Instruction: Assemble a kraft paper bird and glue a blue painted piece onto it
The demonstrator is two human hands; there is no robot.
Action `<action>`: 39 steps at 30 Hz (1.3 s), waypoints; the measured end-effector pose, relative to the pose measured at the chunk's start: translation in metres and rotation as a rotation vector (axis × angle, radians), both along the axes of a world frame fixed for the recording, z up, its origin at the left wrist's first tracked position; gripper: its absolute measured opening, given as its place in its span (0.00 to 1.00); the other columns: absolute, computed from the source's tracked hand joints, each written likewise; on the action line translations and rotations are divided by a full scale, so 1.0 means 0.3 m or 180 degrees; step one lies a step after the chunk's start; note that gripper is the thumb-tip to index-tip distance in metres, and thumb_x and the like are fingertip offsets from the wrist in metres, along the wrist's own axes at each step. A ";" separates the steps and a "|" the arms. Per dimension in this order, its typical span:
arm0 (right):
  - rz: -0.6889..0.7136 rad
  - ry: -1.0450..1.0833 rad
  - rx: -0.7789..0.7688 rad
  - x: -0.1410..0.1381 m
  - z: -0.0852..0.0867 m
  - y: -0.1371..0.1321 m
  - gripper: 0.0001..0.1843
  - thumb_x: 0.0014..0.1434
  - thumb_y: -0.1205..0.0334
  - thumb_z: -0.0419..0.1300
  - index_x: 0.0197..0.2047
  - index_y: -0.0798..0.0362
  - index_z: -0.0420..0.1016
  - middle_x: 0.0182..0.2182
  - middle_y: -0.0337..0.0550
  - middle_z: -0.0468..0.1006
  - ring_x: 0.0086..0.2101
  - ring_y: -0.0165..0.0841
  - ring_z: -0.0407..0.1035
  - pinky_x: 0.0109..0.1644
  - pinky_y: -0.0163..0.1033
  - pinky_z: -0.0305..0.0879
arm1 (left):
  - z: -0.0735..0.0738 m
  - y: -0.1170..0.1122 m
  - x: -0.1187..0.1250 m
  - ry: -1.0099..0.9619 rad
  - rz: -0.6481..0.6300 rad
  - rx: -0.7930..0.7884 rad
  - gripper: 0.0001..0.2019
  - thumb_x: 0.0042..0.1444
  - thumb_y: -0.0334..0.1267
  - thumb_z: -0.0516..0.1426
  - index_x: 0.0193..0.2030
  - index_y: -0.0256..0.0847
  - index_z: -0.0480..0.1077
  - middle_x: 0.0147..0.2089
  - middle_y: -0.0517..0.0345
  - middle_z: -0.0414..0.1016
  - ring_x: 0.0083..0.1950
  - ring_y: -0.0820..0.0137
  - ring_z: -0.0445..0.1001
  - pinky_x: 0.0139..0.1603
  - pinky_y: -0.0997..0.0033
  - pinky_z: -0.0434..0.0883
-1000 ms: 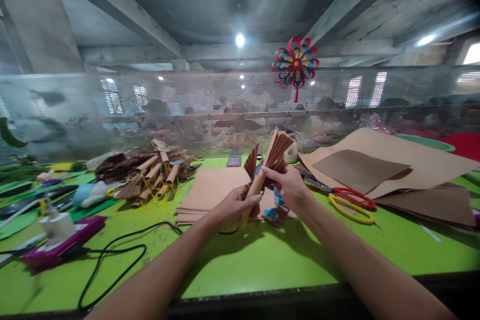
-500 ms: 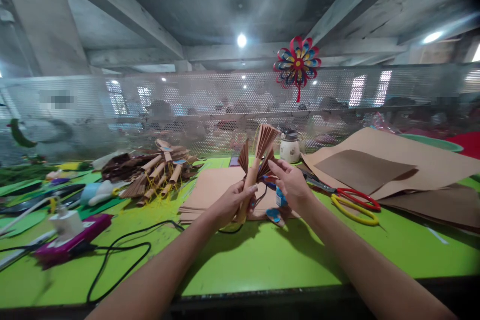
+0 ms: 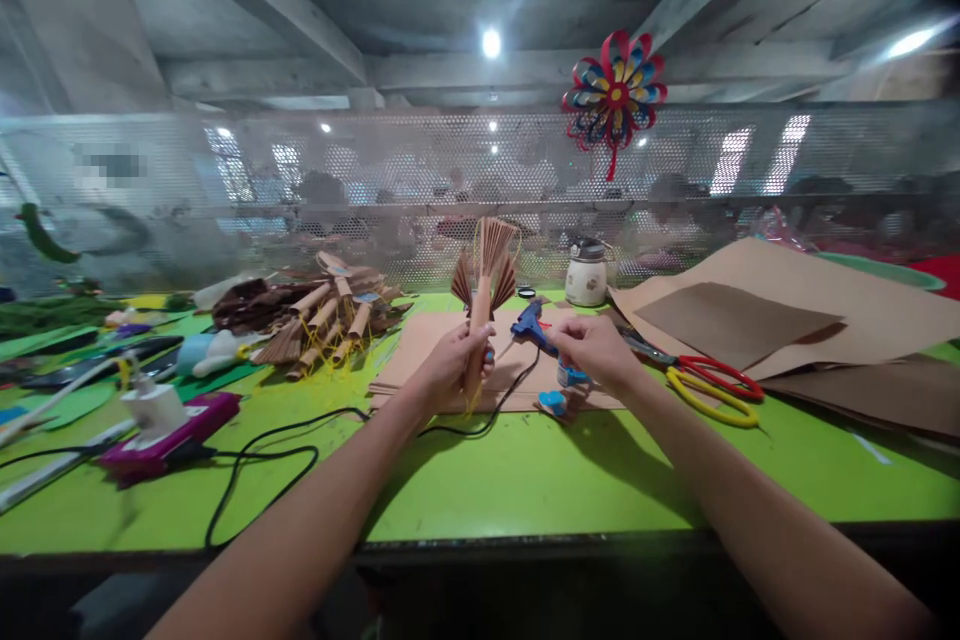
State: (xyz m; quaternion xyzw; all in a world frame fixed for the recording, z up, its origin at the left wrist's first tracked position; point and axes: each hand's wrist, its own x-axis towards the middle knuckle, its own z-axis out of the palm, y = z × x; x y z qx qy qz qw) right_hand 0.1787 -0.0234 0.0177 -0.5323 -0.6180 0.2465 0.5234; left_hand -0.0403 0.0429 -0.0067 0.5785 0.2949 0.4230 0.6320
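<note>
My left hand (image 3: 463,360) is wrapped round a rolled brown paper tube (image 3: 480,320), held upright. Pleated brown paper fans (image 3: 496,245) spread from its top and sides, with a thin yellow string by them. My right hand (image 3: 596,348) is closed, thumb and fingers pinched together at the back end of a blue glue gun (image 3: 531,325); whether it grips the gun or some small thing is hidden. Under that hand, a blue-labelled bottle (image 3: 572,375) shows in part. Close by lies a small brown paper piece with a blue patch (image 3: 553,403).
A stack of brown paper (image 3: 412,350) lies beneath my hands. Scissors (image 3: 712,390) and large brown sheets (image 3: 750,310) are at right, a white jar (image 3: 586,280) behind. Finished paper pieces (image 3: 330,320) pile at left. A black cord (image 3: 240,480) runs from a purple power strip (image 3: 176,435).
My right hand has left the pleated fan and moved to the back of the glue gun. My left hand has shifted left with the tube, turning it more upright. The view has tilted down slightly.
</note>
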 end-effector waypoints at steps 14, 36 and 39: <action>-0.0006 -0.1485 -0.0741 0.103 -0.137 -0.078 0.14 0.55 0.58 0.58 0.27 0.56 0.82 0.25 0.45 0.82 0.26 0.35 0.70 0.30 0.37 0.59 | -0.002 -0.004 0.005 0.0266 0.0013 -0.0009 0.12 0.66 0.41 0.58 0.51 0.35 0.70 0.43 0.55 0.74 0.35 0.72 0.74 0.33 0.70 0.75; -0.0259 -0.1267 -0.0133 0.094 -0.160 -0.090 0.16 0.55 0.52 0.54 0.25 0.53 0.74 0.24 0.47 0.78 0.28 0.39 0.69 0.33 0.40 0.57 | -0.017 -0.014 -0.003 0.0400 0.0038 0.0071 0.13 0.66 0.41 0.58 0.53 0.36 0.70 0.44 0.54 0.74 0.36 0.71 0.75 0.35 0.69 0.76; -0.0298 -0.1204 -0.0081 0.094 -0.161 -0.090 0.16 0.54 0.52 0.55 0.25 0.53 0.75 0.24 0.47 0.78 0.27 0.39 0.69 0.33 0.40 0.56 | -0.020 -0.009 -0.003 0.0323 0.0078 0.0024 0.13 0.67 0.42 0.58 0.53 0.36 0.70 0.44 0.54 0.74 0.36 0.71 0.75 0.35 0.69 0.76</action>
